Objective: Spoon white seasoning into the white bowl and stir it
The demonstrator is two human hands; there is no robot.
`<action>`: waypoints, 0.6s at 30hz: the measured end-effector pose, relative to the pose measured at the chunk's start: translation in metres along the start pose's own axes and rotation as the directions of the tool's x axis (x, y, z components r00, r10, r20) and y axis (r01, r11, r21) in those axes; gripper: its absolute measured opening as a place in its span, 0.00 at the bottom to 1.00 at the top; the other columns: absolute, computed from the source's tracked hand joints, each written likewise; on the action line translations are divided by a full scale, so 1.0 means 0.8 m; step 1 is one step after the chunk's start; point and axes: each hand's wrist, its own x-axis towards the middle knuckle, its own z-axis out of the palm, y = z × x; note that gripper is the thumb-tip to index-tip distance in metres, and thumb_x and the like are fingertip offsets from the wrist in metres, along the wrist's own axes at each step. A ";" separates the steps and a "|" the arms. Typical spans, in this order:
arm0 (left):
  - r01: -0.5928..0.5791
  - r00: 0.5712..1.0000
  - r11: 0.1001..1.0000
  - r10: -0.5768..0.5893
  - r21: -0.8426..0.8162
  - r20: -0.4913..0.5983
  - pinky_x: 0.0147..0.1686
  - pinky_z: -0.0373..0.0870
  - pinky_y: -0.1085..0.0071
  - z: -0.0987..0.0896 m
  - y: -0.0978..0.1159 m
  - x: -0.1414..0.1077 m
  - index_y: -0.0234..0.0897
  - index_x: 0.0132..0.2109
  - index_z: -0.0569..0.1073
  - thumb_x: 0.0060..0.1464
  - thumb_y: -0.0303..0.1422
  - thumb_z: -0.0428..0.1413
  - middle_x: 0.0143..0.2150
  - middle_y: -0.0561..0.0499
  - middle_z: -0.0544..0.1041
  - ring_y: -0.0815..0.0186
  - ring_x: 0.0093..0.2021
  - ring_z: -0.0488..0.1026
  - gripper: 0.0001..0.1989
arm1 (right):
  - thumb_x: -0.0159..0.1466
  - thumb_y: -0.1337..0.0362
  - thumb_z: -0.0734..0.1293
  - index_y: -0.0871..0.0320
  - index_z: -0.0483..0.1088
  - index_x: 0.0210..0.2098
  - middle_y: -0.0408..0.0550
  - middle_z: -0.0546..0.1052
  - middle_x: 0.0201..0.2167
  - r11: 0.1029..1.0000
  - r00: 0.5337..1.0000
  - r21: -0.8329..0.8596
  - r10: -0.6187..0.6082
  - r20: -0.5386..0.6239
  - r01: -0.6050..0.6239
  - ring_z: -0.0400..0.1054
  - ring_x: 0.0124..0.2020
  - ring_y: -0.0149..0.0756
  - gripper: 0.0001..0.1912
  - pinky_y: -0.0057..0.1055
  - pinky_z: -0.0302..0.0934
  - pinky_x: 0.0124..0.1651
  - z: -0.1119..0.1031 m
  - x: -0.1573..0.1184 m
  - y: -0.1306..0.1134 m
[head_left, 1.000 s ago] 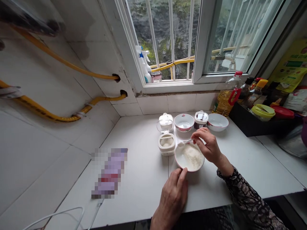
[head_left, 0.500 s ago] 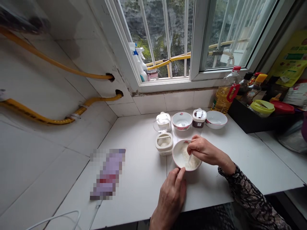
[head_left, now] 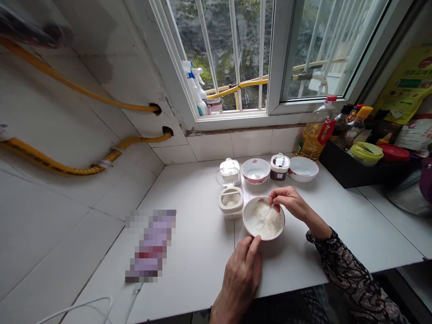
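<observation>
My right hand pinches the handle of a small clear spoon, whose tip rests in white powder. The powder lies in a white bowl with a pink rim. At the bowl's near edge, my left hand holds the rim with its fingertips. Just left of the bowl stands an open cream container with pale contents, its clear lid tipped back.
Behind are a white lidded jar, a flowered bowl, a dark-filled jar and another white bowl. An oil bottle and a black rack stand right. A blurred purple object with a cable lies left.
My right hand has shifted slightly up and right and tilted the spoon, so more of it shows. My left hand stays at the rim.
</observation>
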 end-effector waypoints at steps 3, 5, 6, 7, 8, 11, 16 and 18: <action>-0.002 1.000 1.000 0.002 -0.009 0.012 0.41 0.77 0.69 0.001 -0.001 -0.001 0.34 0.61 0.63 0.64 0.22 0.44 0.47 0.42 0.74 0.61 0.45 0.75 0.19 | 0.48 0.65 0.63 0.60 0.73 0.20 0.41 0.69 0.14 0.998 0.999 0.070 0.004 -0.043 -0.001 0.60 0.19 0.29 0.07 0.28 0.54 0.26 -0.001 0.003 -0.001; 0.000 1.000 1.000 0.000 -0.011 0.016 0.41 0.76 0.68 0.002 -0.001 -0.002 0.33 0.61 0.63 0.64 0.22 0.45 0.48 0.41 0.74 0.60 0.46 0.75 0.20 | 0.47 0.66 0.63 0.60 0.73 0.20 0.41 0.69 0.14 0.995 0.998 0.097 0.006 -0.063 0.000 0.60 0.19 0.29 0.07 0.29 0.54 0.26 -0.001 0.005 0.000; 0.002 1.000 1.000 -0.002 -0.012 0.016 0.41 0.76 0.68 0.002 -0.001 -0.002 0.33 0.61 0.63 0.64 0.22 0.45 0.48 0.41 0.74 0.60 0.46 0.75 0.20 | 0.47 0.66 0.63 0.60 0.73 0.20 0.41 0.69 0.14 0.994 0.997 0.106 0.009 -0.071 -0.001 0.60 0.19 0.29 0.07 0.29 0.55 0.26 -0.001 0.006 0.000; 0.004 1.000 1.000 -0.004 -0.013 0.015 0.42 0.76 0.68 0.003 -0.001 -0.003 0.33 0.61 0.64 0.64 0.21 0.45 0.48 0.41 0.74 0.60 0.46 0.75 0.20 | 0.47 0.66 0.64 0.60 0.73 0.20 0.41 0.69 0.14 0.993 0.997 0.114 0.013 -0.078 -0.004 0.60 0.19 0.29 0.07 0.29 0.55 0.26 -0.002 0.006 0.000; 0.006 1.000 1.000 -0.006 -0.014 0.013 0.42 0.76 0.68 0.003 -0.001 -0.003 0.33 0.61 0.64 0.63 0.21 0.45 0.48 0.41 0.74 0.60 0.46 0.75 0.20 | 0.47 0.66 0.64 0.60 0.73 0.20 0.41 0.69 0.14 0.993 0.996 0.120 0.019 -0.088 -0.008 0.60 0.19 0.29 0.07 0.29 0.55 0.26 -0.002 0.006 0.001; 0.001 1.000 1.000 -0.001 -0.016 0.007 0.41 0.76 0.69 0.003 -0.001 -0.002 0.33 0.61 0.64 0.63 0.21 0.45 0.48 0.41 0.74 0.60 0.46 0.75 0.20 | 0.47 0.66 0.64 0.60 0.73 0.20 0.41 0.69 0.13 0.989 0.991 0.146 0.019 -0.134 0.001 0.60 0.19 0.29 0.07 0.30 0.56 0.27 -0.003 0.008 0.001; -0.004 1.000 1.000 0.003 -0.016 -0.002 0.40 0.76 0.69 0.001 0.000 0.002 0.33 0.60 0.64 0.62 0.21 0.44 0.46 0.42 0.74 0.61 0.45 0.76 0.20 | 0.53 0.64 0.65 0.59 0.73 0.25 0.41 0.71 0.17 0.981 0.964 0.137 -0.102 -0.244 0.139 0.64 0.22 0.31 0.06 0.32 0.61 0.33 0.009 0.011 -0.005; -0.020 1.000 1.000 0.020 -0.019 -0.015 0.39 0.76 0.70 0.000 0.000 0.004 0.32 0.59 0.64 0.62 0.20 0.44 0.46 0.42 0.74 0.61 0.44 0.76 0.20 | 0.58 0.63 0.64 0.58 0.72 0.29 0.42 0.73 0.21 0.970 0.933 0.057 -0.211 -0.292 0.237 0.67 0.25 0.33 0.06 0.33 0.62 0.35 0.022 0.011 -0.008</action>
